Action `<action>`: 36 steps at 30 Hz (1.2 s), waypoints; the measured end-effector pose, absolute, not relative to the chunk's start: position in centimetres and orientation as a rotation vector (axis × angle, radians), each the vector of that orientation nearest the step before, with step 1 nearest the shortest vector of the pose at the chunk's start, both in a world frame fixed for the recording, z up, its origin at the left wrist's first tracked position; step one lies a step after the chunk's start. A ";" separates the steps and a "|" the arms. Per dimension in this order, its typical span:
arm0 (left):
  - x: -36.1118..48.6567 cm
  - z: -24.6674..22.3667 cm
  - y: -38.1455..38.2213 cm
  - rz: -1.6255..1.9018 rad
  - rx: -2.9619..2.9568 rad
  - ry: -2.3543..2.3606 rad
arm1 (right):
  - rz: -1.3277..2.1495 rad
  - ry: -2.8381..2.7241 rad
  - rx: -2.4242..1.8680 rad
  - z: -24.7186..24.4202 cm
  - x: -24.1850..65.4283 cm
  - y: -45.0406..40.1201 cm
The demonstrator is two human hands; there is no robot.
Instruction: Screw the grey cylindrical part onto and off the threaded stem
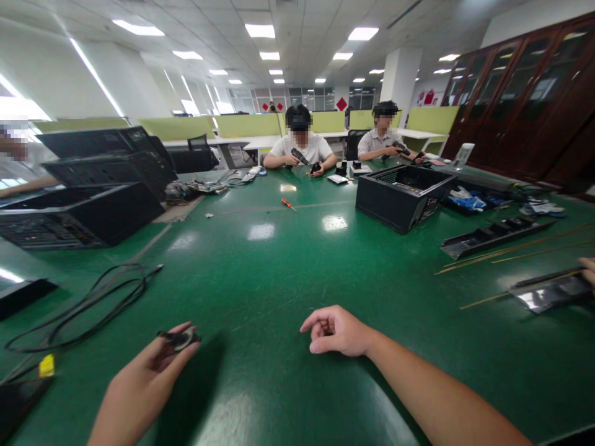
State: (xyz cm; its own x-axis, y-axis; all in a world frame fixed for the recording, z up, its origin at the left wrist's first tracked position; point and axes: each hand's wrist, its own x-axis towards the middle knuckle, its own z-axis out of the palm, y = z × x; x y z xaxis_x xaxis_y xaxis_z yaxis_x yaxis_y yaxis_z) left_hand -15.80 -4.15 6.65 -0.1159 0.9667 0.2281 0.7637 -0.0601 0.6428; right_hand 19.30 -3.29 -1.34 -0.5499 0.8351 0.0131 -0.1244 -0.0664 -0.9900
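Note:
My left hand (147, 379) is closed, with a small dark part (185, 339) pinched between thumb and fingers. A pale, rounded piece shows on this part; its exact kind cannot be made out. My right hand (343, 333) hovers over the green tabletop (260, 272), its fingers loosely curled and thumb apart from the index finger. Nothing shows in it. To the left of my left hand lies a looped black cable (105, 303). Farther off, an orange-handled screwdriver (287, 203) rests on the table.
Black computer cases (116, 214) are stacked at left; another case (400, 201) stands at right. Thin rods (488, 252) and a long dark tray (499, 235) lie at right. Two people across the table hold power drills (300, 156). Another person's hand (589, 269) reaches in at the right edge.

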 end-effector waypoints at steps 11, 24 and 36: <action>0.1 3.9 -2.2 0.777 1.720 1.014 | 1.386 -1.543 -0.720 -1.9 20.6 -2.3; -1.7 1.5 -1.8 0.738 1.972 1.184 | 1.115 -1.708 -1.036 -1.0 19.9 -3.0; -1.7 0.6 -1.7 0.837 1.885 1.137 | 0.946 -1.817 -1.145 -0.3 19.6 -3.2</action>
State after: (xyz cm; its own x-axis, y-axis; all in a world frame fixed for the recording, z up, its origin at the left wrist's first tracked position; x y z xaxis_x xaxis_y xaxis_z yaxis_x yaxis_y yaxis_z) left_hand -1.72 -1.73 0.64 0.3868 0.9109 0.1438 0.4077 -0.3088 0.8593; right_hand 19.63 -3.23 -0.31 -0.2957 0.9301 0.2179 0.3547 0.3187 -0.8790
